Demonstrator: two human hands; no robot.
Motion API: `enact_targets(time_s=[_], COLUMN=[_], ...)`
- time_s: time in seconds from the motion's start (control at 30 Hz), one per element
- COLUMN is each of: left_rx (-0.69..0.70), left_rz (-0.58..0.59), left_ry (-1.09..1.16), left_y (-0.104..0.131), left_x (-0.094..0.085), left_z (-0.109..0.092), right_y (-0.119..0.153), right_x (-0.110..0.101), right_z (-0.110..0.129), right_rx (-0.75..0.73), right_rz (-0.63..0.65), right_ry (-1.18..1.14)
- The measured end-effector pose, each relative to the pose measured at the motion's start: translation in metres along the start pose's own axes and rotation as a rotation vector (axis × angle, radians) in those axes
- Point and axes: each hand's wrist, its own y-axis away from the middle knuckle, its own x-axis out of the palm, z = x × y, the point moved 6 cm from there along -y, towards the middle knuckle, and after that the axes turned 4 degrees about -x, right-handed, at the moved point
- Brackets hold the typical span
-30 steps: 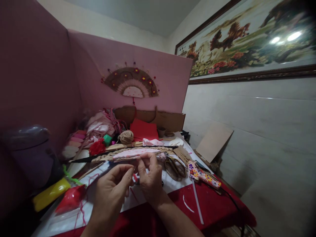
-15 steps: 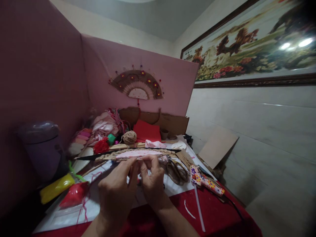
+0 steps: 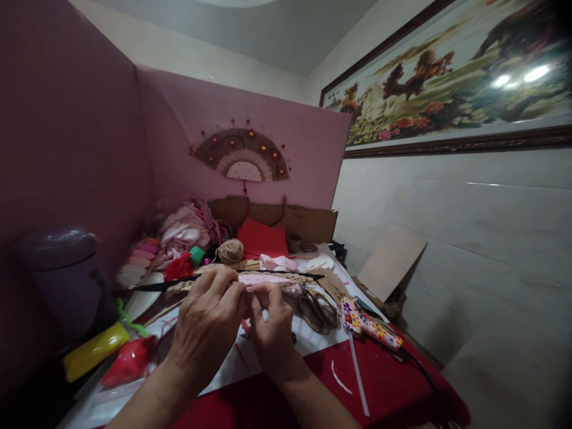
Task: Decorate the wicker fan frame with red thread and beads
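My left hand (image 3: 208, 319) and my right hand (image 3: 270, 325) meet in the middle of the view, fingertips pinched together. Between them is something small, mostly hidden by the fingers. Just behind the fingertips lies a flat piece with pink dotted cloth (image 3: 263, 278), a braided cord edge and a black strip (image 3: 154, 286) sticking out to the left. Scissors (image 3: 318, 308) with dark gold handles rest to the right of my right hand. A bit of red shows between my hands.
A flowered glue gun (image 3: 370, 325) and a white stick (image 3: 358, 375) lie at right. Left are a purple lidded container (image 3: 67, 286), a yellow packet (image 3: 95, 351) and a red packet (image 3: 128, 360). Behind sit twine (image 3: 230, 251), red sheets (image 3: 262, 239) and pink cloth (image 3: 185, 226).
My left hand has turned and risen, its back now showing and covering part of the dotted cloth. The pink-red thread at left is now largely behind my left arm. The view has shifted slightly.
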Motion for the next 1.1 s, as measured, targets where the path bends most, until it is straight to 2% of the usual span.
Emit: enact_targets(time_s=[0.2, 0.3, 0.4, 0.73, 0.9, 1.1], left_rx=[0.014, 0.012, -0.026, -0.208, -0.312, -0.305], left_rz=[-0.027, 0.006, 0.086, 0.48, 0.552, 0.577], left_ry=[0.097, 0.106, 0.12, 0.119, 0.108, 0.155], left_y=[0.002, 0.002, -0.002, -0.02, -0.026, -0.027], left_x=[0.001, 0.001, 0.002, 0.014, 0.02, 0.026], left_z=[0.003, 0.004, 0.008, 0.016, 0.02, 0.022], right_y=[0.002, 0.002, 0.002, 0.003, 0.003, 0.005], right_x=[0.002, 0.002, 0.002, -0.002, -0.001, 0.002], right_z=[0.002, 0.003, 0.004, 0.005, 0.003, 0.002], right_rx=[-0.046, -0.066, -0.085, -0.16, -0.153, -0.158], right_rz=[0.007, 0.003, -0.008, -0.066, -0.059, -0.048], right_ry=[0.083, 0.096, 0.107, 0.181, 0.184, 0.175])
